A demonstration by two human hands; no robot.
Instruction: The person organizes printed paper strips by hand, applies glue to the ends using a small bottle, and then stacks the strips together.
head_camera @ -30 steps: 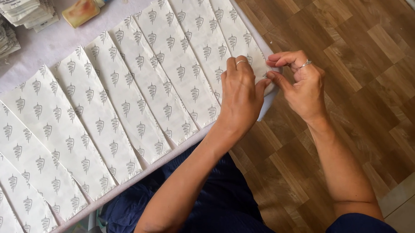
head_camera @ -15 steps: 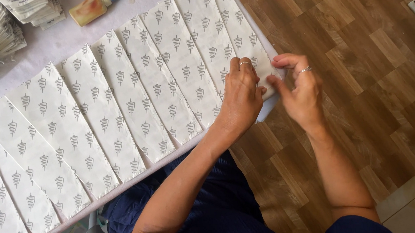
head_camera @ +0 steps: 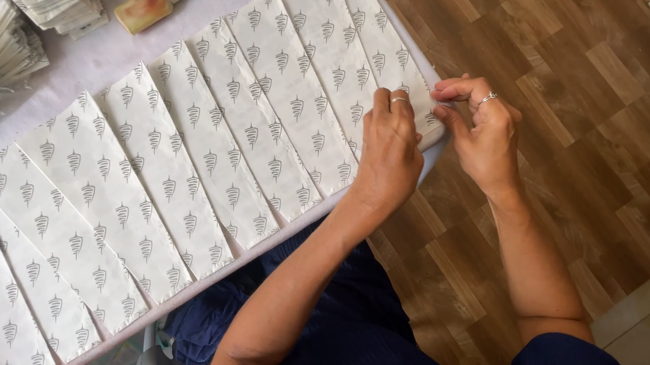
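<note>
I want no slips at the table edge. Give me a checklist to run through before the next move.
1. Left hand flat on the end paper bag: ok.
2. Right hand fingers pinching that bag's corner at the table edge: ok.
3. Row of paper bags overlapping evenly: ok.
4. Fold line under the fingers: cannot tell, hidden.
5. Glue bottle clear of the row: ok.
</note>
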